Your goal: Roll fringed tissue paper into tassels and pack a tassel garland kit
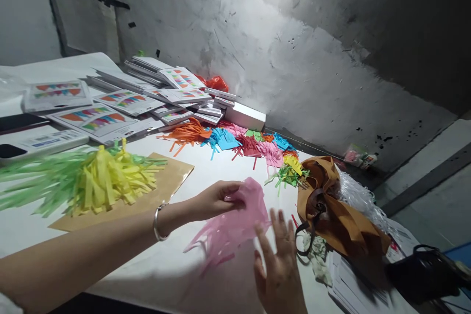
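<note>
My left hand [221,200], with a silver bracelet at its wrist, pinches a sheet of pink tissue paper [253,201] above the white table [147,274]. The paper's lower end is cut into fringe strips that hang down and look blurred. To its right, my right hand [277,265] is raised with fingers spread, its fingertips close to the pink paper; whether they touch it I cannot tell. Left of my forearm, yellow tissue fringe [110,179] and green tissue fringe [44,181] lie partly over a brown paper sheet [169,176].
Fringed bundles, among them orange [191,131], blue [225,138] and dark red [248,146], line the table's far side. Behind are stacks of printed cards [125,100] and a white box [246,117]. A brown bag [338,211] and clear plastic strands [358,194] lie at right.
</note>
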The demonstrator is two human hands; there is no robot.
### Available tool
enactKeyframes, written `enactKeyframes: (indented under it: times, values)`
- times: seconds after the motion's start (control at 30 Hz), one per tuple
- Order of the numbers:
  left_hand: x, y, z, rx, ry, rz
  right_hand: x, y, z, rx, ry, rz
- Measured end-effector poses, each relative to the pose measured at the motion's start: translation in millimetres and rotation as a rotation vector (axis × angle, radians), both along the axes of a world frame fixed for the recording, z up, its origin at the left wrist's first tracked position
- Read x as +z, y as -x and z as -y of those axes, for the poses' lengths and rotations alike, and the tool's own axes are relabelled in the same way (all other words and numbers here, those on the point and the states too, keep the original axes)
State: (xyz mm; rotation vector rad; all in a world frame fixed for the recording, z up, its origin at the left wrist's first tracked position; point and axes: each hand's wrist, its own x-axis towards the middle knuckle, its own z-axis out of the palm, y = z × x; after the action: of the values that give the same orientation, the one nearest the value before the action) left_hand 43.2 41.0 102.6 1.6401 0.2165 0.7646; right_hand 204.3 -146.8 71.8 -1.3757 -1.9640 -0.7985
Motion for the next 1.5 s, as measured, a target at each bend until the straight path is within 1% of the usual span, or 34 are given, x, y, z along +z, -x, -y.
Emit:
enactKeyframes:
  times: [0.03,0.07,0.1,0.13,0.17,0.2,0.23,0.27,0.3,0.37,0.4,0.47,0.53,0.6,0.7,0.77,0.83,0.9,1.0,1.07,1.17,1.2,1.23,1.27,1.3,1.33,1.37,1.43,1.5]
  values:
    - [0.9,0,2,0.035,0.012,0.021,-7.1,10,-6,0.120,-0.031,0.033]
    - [2.1,0,2,0.058,0.036,0.048,-16.1,19,-10,0.259,-0.093,0.038]
    - [3.6,1,2,0.063,0.078,0.076,-25.7,25,-12,0.367,-0.175,0.025]
    - [5.4,2,2,0.048,0.136,0.099,-34.5,30,-11,0.420,-0.255,0.001]
    - [7.2,4,1,0.023,0.196,0.115,-41.1,31,-9,0.419,-0.320,-0.034]
    - [9.1,5,0,-0.004,0.255,0.123,-44.5,29,-6,0.375,-0.357,-0.085]
    - [11.1,7,0,-0.025,0.312,0.122,-44.4,25,-2,0.291,-0.371,-0.163]
    - [12.9,8,1,-0.041,0.365,0.118,-40.9,18,1,0.193,-0.351,-0.238]
    - [14.6,9,3,-0.057,0.413,0.112,-34.8,10,4,0.082,-0.308,-0.313]
    - [17.3,10,10,-0.100,0.495,0.094,-18.7,-5,2,-0.038,-0.177,-0.308]
    - [18.0,9,15,-0.130,0.531,0.081,-10.7,-11,-1,-0.043,-0.127,-0.261]
    - [17.9,7,26,-0.214,0.590,0.049,2.1,-19,-12,0.022,-0.087,-0.171]
    - [15.0,5,38,-0.315,0.653,0.036,10.2,-23,-24,0.108,-0.090,-0.138]
    - [8.9,4,49,-0.421,0.735,0.078,15.0,-26,-33,0.155,-0.118,-0.145]
    - [-6.7,1,65,-0.599,0.860,0.149,18.4,-31,-40,0.119,-0.192,-0.172]
    - [-19.9,-2,77,-0.706,0.913,0.133,17.3,-33,-43,0.068,-0.214,-0.181]
    - [-32.5,-6,87,-0.775,0.952,0.110,12.6,-35,-47,0.010,-0.205,-0.177]
    - [-42.1,-11,96,-0.799,0.995,0.103,6.3,-40,-51,-0.057,-0.185,-0.172]
    - [-48.0,-15,97,-0.756,1.050,0.067,3.0,-64,-50,-0.127,-0.193,-0.139]
    - [-45.1,-16,88,-0.701,1.014,-0.011,10.7,-87,-40,-0.166,-0.223,-0.106]
    - [-30.2,-12,60,-0.572,0.839,-0.152,33.1,-116,-13,-0.298,-0.270,-0.021]
    - [-23.4,-9,50,-0.523,0.779,-0.185,39.7,-119,-4,-0.353,-0.274,0.048]
    - [-16.6,-4,39,-0.478,0.733,-0.206,43.7,-119,4,-0.377,-0.258,0.114]
    - [-10.4,2,29,-0.443,0.696,-0.218,44.1,-115,10,-0.379,-0.230,0.180]
    - [-5.5,10,20,-0.412,0.668,-0.226,40.1,-108,14,-0.362,-0.190,0.231]
    - [-2.3,19,11,-0.381,0.643,-0.242,31.6,-98,15,-0.331,-0.145,0.256]
    - [-1.1,31,3,-0.351,0.618,-0.272,18.7,-86,13,-0.299,-0.105,0.262]
    - [-3.9,58,-12,-0.271,0.563,-0.376,-16.5,-58,4,-0.272,-0.051,0.219]
    - [-10.8,88,-25,-0.154,0.489,-0.525,-55.8,-31,-8,-0.171,-0.033,0.157]
